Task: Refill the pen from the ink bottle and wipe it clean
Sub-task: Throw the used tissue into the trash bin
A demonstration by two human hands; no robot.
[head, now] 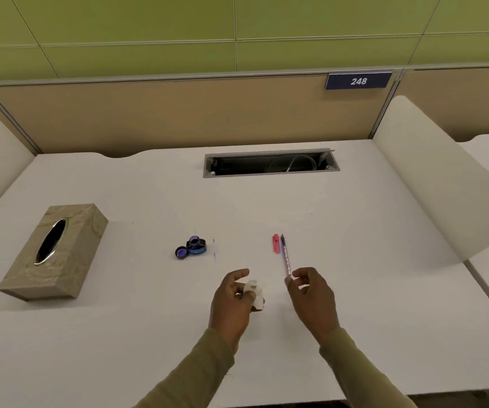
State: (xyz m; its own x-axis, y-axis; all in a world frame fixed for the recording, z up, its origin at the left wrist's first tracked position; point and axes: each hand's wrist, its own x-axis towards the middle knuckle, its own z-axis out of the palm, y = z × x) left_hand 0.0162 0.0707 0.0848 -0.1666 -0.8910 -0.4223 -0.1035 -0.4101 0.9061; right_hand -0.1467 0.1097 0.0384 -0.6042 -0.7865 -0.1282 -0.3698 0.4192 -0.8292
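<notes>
A pink pen [286, 256] points away from me, nib end far, its near end pinched in the fingertips of my right hand [312, 295]. Beside its tip lies the red pen cap [275, 243] on the white desk [149, 334]. My left hand [233, 298] is closed around a crumpled white tissue [254, 293]. To the left stands the open blue ink bottle [196, 246], with its round cap [181, 252] lying against it, inside up. A faint blue ink streak [214, 250] marks the desk right of the bottle.
A tan tissue box [53, 251] with an oval slot sits at the left. An open cable tray [271, 162] is cut into the desk at the back. White curved dividers [431, 178] flank both sides, below a panel numbered 248.
</notes>
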